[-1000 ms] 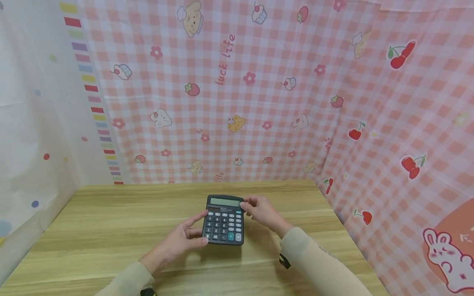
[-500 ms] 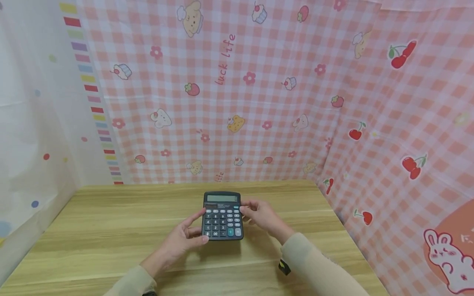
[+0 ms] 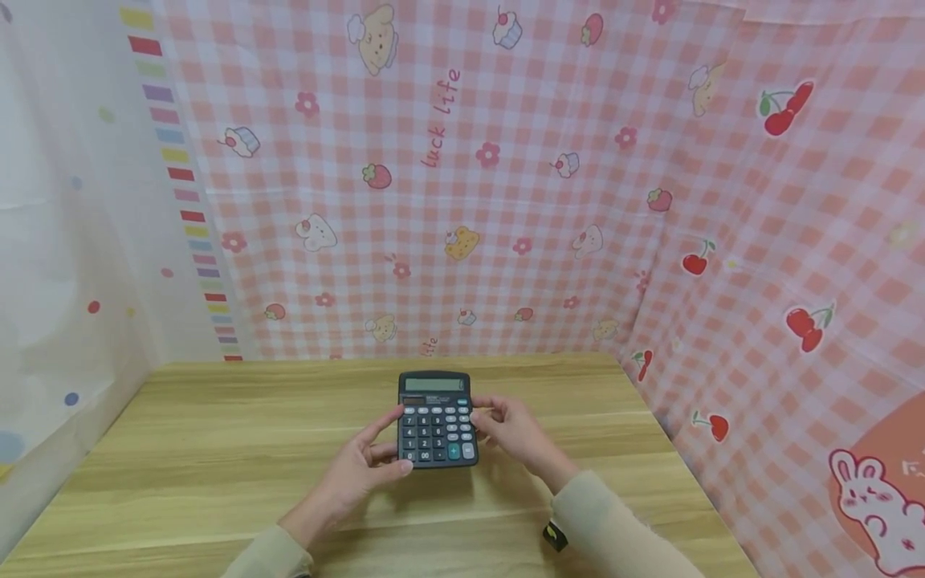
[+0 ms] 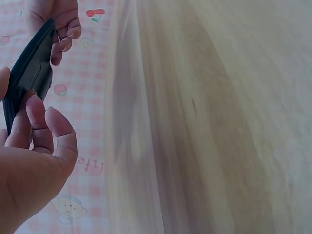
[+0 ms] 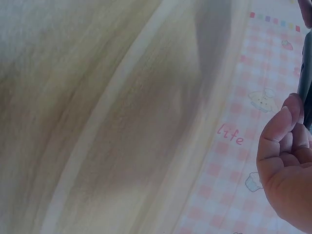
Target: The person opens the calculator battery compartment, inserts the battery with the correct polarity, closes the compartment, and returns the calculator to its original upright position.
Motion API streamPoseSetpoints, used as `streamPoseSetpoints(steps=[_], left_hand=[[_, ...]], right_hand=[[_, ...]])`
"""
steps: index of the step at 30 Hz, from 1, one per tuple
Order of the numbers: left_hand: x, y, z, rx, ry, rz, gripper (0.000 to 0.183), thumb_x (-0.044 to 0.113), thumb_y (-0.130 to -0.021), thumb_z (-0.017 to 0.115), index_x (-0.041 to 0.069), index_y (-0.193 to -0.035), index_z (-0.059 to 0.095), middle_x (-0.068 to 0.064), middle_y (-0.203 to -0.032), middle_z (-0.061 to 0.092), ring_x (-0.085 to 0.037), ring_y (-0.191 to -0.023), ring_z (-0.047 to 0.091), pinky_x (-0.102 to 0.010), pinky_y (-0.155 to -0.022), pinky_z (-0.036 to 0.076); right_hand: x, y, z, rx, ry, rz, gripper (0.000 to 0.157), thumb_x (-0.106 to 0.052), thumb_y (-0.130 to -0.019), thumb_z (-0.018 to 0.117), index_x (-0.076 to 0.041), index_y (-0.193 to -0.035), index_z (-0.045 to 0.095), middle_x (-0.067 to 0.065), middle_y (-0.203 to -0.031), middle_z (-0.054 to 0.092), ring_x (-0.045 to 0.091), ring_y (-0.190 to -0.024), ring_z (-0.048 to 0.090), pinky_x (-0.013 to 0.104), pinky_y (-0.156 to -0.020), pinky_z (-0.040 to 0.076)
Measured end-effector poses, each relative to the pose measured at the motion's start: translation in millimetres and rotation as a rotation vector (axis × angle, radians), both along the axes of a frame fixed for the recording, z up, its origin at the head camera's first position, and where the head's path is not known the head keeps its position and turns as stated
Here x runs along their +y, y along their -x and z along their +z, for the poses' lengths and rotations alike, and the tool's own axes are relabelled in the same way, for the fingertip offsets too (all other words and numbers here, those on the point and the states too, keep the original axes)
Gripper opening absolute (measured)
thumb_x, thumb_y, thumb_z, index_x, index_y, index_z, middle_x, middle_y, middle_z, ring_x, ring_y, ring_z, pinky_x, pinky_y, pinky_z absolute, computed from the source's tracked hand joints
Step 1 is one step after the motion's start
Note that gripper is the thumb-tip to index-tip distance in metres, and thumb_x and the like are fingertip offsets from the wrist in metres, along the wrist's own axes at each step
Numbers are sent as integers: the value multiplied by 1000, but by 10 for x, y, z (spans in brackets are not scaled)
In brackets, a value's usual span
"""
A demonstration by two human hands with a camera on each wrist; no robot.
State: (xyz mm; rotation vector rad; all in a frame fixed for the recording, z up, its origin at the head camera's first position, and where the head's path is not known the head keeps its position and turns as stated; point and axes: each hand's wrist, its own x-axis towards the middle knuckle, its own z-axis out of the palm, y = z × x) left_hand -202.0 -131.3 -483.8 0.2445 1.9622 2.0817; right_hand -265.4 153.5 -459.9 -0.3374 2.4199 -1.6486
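Observation:
A dark calculator with white, grey and teal keys is held above the table, its display at the far end. My left hand grips its left side, the thumb on the lower left corner. In the left wrist view, fingers of the left hand reach the calculator's back. My right hand pinches the right edge, thumb beside the keys. The right wrist view catches just a sliver of the calculator above the curled fingers of the right hand.
Under both hands lies a wood-grain table. A pink checked cloth hangs behind it and continues along the right side. White dotted cloth hangs on the left. A small black item shows at the right sleeve.
My right hand has slid down the calculator's right edge, away from the display corner. The calculator has shifted slightly farther from me in the head view. My left hand keeps its grip.

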Motion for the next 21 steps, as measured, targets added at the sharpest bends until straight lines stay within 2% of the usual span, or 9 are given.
streamPoseSetpoints(steps=[9, 16, 21], left_hand=[[26, 15, -10, 11, -6, 29, 100, 7, -91, 82, 26, -171, 25, -27, -144, 65, -19, -114, 75, -24, -96, 59], [48, -12, 16, 3, 11, 57, 98, 9, -92, 83, 28, -171, 27, -25, -146, 65, -24, -123, 73, -27, -104, 56], [42, -17, 21, -13, -2, 68, 97, 8, -92, 82, 28, -170, 28, -25, -146, 65, -22, -122, 74, -31, -107, 55]], right_hand=[[-7, -106, 38, 33, 4, -2, 44, -13, -107, 64, -4, -150, 59, 16, -110, 81, 15, -88, 74, 49, -86, 64], [-26, -175, 66, 50, 18, -6, 47, -8, -106, 63, -10, -153, 58, 17, -113, 80, 16, -91, 73, 51, -86, 64], [-33, -197, 73, 60, 28, 17, 47, -5, -106, 62, -9, -153, 58, 19, -115, 79, 17, -93, 72, 44, -82, 64]])
